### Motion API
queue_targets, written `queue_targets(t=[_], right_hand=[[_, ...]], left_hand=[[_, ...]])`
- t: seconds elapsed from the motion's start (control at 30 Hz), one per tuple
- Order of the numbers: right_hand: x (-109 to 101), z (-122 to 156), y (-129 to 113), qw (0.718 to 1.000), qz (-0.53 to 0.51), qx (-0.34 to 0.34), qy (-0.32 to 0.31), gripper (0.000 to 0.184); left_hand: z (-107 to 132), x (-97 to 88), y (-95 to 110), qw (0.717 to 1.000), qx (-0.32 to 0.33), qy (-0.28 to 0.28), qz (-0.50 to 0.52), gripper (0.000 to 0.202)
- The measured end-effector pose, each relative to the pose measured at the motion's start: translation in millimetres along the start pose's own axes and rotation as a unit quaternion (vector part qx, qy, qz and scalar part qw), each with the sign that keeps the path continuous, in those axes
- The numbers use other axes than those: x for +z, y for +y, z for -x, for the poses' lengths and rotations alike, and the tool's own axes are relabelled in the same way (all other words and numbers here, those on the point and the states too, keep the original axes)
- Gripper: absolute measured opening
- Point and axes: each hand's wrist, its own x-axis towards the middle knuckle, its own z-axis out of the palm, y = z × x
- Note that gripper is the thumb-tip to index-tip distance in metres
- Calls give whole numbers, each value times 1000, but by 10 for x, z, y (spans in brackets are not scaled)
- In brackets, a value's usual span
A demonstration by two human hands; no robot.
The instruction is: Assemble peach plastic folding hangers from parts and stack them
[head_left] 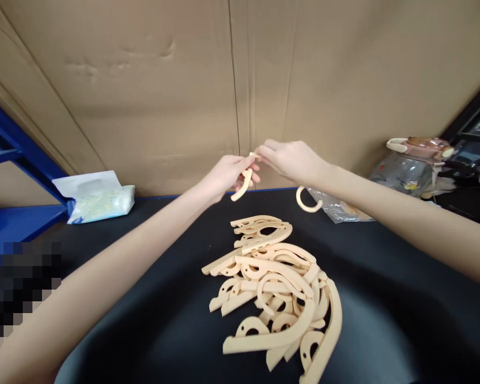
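My left hand [232, 173] is closed round a beige folding hanger piece [243, 186], whose curved end sticks out below the fingers. Close beside it, my right hand [286, 159] pinches what looks like the upper end of the same piece; the fingers cover most of it. Below my right wrist shows a beige C-shaped hook [309, 208], and whether it hangs from the right hand or lies on the table cannot be told. Nearer to me, a heap of beige folding hangers [280, 336] with slots and round holes lies on the black table [164, 298].
A white tissue packet [102, 202] lies at the back left beside a blue metal frame [28, 154]. Clear plastic wrapping [336, 213] and a transparent jug with a brown lid [400, 170] stand at the right. Cardboard [164, 96] walls off the back.
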Motion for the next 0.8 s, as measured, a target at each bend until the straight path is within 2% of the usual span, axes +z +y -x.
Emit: queue_targets(t=[0.07,0.13,0.23,0.33,0.4,0.47,0.57,0.63,0.67,0.73,0.8], right_hand=[[60,13,-41,998,29,-46,-43,24],[133,37,-80,995,0,-73,-63,24],[232,46,-160,991,-67,-73,-90,20],[300,-33,-208,982,-156,-8,-108,15],[325,-124,-153,972,-205,49,-105,14],[328,-212,-27,965,-221,101,-96,20],[283,-316,158,946,-259,180,-75,32],[226,-387,190,913,-328,240,-44,35],[194,-429,175,888,-373,270,-21,34],[138,-514,116,823,-468,322,31,30],[107,-569,70,760,-541,353,70,24]], left_hand=[[61,74,-52,1000,-12,-10,-11,33],[122,109,-133,1000,-17,-5,-26,33],[195,101,-247,997,-18,15,-71,33],[234,27,-296,988,-10,39,-146,37],[246,-76,-317,977,3,68,-200,41],[241,-234,-371,965,10,94,-246,42],[177,-509,-531,950,-21,101,-295,40],[92,-621,-636,945,-31,120,-304,32],[45,-634,-666,945,-26,130,-300,29],[-38,-565,-659,951,-9,134,-280,42],[-80,-410,-567,969,-2,88,-231,63]])
